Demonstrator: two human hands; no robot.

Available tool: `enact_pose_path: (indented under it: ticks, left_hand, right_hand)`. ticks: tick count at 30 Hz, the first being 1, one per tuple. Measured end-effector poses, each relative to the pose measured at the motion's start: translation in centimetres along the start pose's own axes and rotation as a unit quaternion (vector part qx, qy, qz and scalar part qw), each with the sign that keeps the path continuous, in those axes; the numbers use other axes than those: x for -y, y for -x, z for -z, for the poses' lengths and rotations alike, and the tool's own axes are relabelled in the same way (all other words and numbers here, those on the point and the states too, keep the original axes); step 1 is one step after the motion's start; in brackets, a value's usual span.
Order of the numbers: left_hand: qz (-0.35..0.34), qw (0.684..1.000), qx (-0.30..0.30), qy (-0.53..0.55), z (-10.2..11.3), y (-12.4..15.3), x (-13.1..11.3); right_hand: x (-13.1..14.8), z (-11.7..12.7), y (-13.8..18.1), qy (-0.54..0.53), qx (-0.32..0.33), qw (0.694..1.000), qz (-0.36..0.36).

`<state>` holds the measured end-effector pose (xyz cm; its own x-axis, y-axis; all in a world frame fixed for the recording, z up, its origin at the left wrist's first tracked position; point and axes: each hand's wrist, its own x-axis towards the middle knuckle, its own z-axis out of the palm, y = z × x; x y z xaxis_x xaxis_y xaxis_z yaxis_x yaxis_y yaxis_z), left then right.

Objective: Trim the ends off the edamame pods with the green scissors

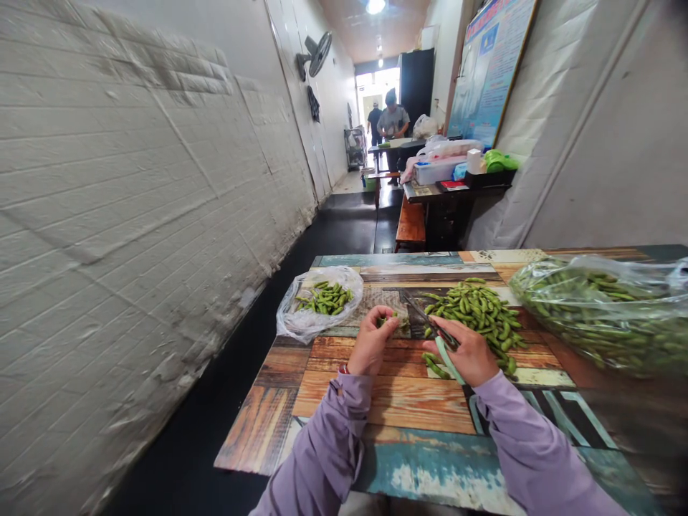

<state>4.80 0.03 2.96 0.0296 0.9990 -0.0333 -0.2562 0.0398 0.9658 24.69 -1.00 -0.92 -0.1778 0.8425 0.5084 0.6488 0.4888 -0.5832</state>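
Over the middle of the patterned table, my left hand (373,340) is closed, pinching a green soybean pod (388,320) that mostly hides behind the fingers. My right hand (469,351) grips a pair of scissors (436,328), whose blades point up and left toward the pod. One pale green handle hangs below the palm. Just beyond the right hand lies a loose heap of soybean pods (478,308). To the left, an opened clear plastic bag (293,315) holds a smaller pile of pods (327,297). A few pods lie beneath the scissors.
A large clear bag full of pods (607,308) takes up the table's right side. Past the table stand a wooden bench (411,221) and a dark table (430,192) loaded with bags and boxes. Two people are farther back. A white brick-pattern wall (134,179) runs along the left.
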Motion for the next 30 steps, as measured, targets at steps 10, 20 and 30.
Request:
enact_pose_path:
  ticks: [10, 20, 30]
  left_hand:
    - [0.061, 0.968, -0.023, 0.241, 0.4, -0.5, -0.3]
    - [0.076, 0.964, 0.005, 0.254, -0.7, 0.3, 0.2]
    - [0.082, 0.956, 0.014, 0.281, -0.5, 0.2, 0.1]
  right_hand:
    - [0.4, -0.3, 0.0, -0.005, 0.034, 0.999, 0.007]
    - [0.4, -0.7, 0.1, 0.001, 0.047, 0.999, 0.007]
    - [0.7, -0.6, 0.0, -0.011, 0.044, 0.999, 0.002]
